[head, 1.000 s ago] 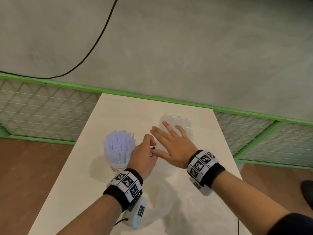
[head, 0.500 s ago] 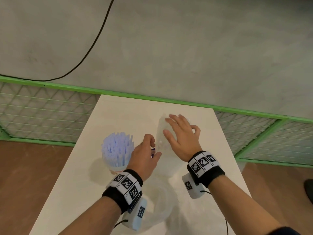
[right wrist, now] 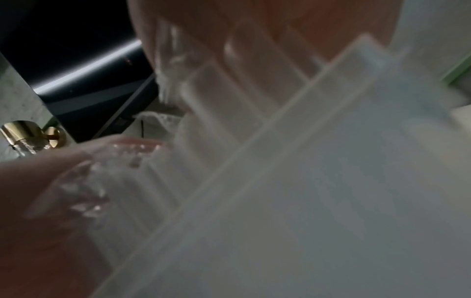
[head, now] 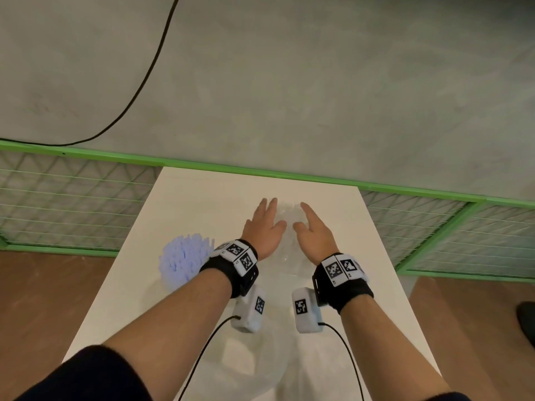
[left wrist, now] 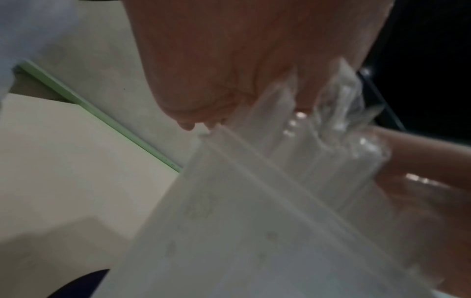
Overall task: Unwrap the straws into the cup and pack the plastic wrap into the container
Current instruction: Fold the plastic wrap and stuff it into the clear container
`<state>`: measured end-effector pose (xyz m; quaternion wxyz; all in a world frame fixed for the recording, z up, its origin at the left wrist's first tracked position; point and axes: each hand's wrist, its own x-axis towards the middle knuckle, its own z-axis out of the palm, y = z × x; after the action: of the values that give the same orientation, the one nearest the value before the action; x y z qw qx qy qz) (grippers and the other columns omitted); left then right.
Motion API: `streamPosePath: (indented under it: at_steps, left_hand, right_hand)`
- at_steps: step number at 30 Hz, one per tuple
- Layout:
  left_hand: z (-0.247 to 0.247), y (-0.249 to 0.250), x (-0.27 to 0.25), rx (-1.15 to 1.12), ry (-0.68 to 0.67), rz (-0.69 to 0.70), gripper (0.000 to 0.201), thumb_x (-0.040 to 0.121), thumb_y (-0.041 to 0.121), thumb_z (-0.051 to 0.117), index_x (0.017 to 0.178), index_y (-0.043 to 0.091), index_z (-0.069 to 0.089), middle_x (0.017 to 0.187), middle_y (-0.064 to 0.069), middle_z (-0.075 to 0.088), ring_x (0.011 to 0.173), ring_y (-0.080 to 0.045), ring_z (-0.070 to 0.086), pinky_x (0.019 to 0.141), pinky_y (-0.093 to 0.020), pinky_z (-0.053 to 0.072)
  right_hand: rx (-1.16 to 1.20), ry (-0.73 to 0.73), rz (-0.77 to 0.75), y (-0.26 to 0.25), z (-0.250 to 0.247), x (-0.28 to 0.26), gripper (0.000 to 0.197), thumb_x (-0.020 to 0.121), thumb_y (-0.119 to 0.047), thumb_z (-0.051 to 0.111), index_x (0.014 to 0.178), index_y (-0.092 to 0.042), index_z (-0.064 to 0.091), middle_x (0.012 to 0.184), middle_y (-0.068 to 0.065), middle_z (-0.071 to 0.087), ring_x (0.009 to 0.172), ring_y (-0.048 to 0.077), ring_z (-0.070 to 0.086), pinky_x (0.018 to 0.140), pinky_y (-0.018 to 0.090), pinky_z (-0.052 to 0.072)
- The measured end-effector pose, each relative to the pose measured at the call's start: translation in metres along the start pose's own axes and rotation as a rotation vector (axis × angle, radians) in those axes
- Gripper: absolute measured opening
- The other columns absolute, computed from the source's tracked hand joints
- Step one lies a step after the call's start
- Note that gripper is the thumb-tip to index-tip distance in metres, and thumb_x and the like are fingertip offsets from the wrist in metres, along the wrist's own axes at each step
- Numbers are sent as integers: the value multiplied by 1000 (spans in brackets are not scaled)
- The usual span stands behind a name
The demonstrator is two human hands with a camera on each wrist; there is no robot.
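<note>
Both wrist views blurred; fingertips hard to separate from clear film. Cup under the straws [head: 185, 260] mostly hidden by left forearm, rim not made out. Container [head: 254, 369] near table's [head: 202, 192] front edge, translucent, cut off by frame bottom, outline faint. Plastic wrap [head: 288, 227] one crumpled clear sheet, mid-table between the hands. Left hand [head: 265, 230] flat, fingers straight, pressing wrap's left side. Right hand [head: 314, 231] likewise extended on right side. Straws pale blue, one upright bunch left of left wrist, too many to count. Two wrist cameras
</note>
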<state>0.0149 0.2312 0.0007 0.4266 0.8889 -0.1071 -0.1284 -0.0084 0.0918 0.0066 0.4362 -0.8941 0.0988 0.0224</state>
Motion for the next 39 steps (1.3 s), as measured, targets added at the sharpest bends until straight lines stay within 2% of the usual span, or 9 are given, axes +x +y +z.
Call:
streamPosePath:
  at_steps: [3, 7, 9, 13, 16, 20, 27, 34, 39]
  left_hand:
    - [5, -5, 2, -55, 49, 77, 54, 101, 25, 38, 151, 14, 19, 160, -3, 9, 147, -19, 15, 120, -37, 12]
    - [-2, -8, -3, 87, 130, 101, 57, 77, 41, 46, 123, 8, 41, 133, -4, 31, 112, -28, 46, 104, -40, 34]
    - [-8, -5, -1, 210, 169, 126, 59, 71, 45, 48, 120, 13, 40, 138, -2, 27, 124, -25, 37, 110, -42, 25]
    - [-12, -5, 9, 356, -9, 177, 64, 98, 38, 40, 152, 17, 13, 162, 5, -2, 148, -10, -5, 120, -39, -5]
    - [-9, -3, 10, 546, -67, 220, 63, 102, 42, 26, 154, 14, 6, 163, 1, -2, 149, -12, -4, 121, -36, -4]
    - [-22, -1, 3, 740, -107, 293, 66, 99, 51, 24, 155, 18, 7, 163, 1, -5, 149, -11, -4, 121, -38, -5]
    - [-15, 3, -6, 695, -111, 296, 67, 98, 56, 19, 153, 29, -9, 161, 5, -17, 148, -11, -15, 121, -41, -7]
    - [-21, 8, 5, 736, -214, 166, 76, 91, 66, 31, 152, 37, -3, 160, 8, -17, 147, -11, -16, 119, -51, -6]
    - [-30, 12, -3, 585, -162, 177, 59, 96, 63, 22, 149, 49, 0, 158, 16, -21, 146, -8, -20, 118, -48, -12]
  right_hand:
    - [58, 41, -45, 5, -2, 3, 52, 100, -23, 44, 151, -31, 34, 155, -8, 36, 140, 15, 36, 107, 19, 23]
    - [-50, 86, -37, 12, -6, 11, 50, 97, -36, 51, 145, -34, 40, 154, -5, 37, 139, 23, 38, 112, 39, 32]
    - [-105, 118, -98, 11, -13, 10, 57, 97, -40, 54, 149, -31, 34, 162, -6, 20, 147, 22, 19, 117, 44, 21]
    - [-234, -93, -219, 13, -19, 4, 64, 100, -35, 47, 155, -32, 15, 164, -10, 4, 151, 14, 0, 120, 43, 7]
    - [-371, -149, -225, 19, -16, 8, 62, 102, -31, 40, 156, -29, 9, 164, -10, 4, 151, 13, 4, 121, 45, 13]
    - [-332, -112, -179, 22, -14, 15, 61, 100, -51, 38, 155, -36, 14, 163, -14, 9, 150, 22, 13, 117, 54, 20]
    - [-296, -3, -181, 14, -14, -10, 59, 103, -49, 31, 156, -34, 9, 163, -15, -8, 150, 13, -8, 119, 47, 4]
    - [-497, -149, -249, 20, -23, -28, 52, 103, -50, 26, 154, -42, 16, 163, -18, 0, 151, 18, -6, 118, 48, 8]
    - [-317, -8, -248, 14, -34, -32, 57, 101, -54, 32, 153, -44, 12, 162, -20, -8, 150, 13, -9, 117, 48, 6]
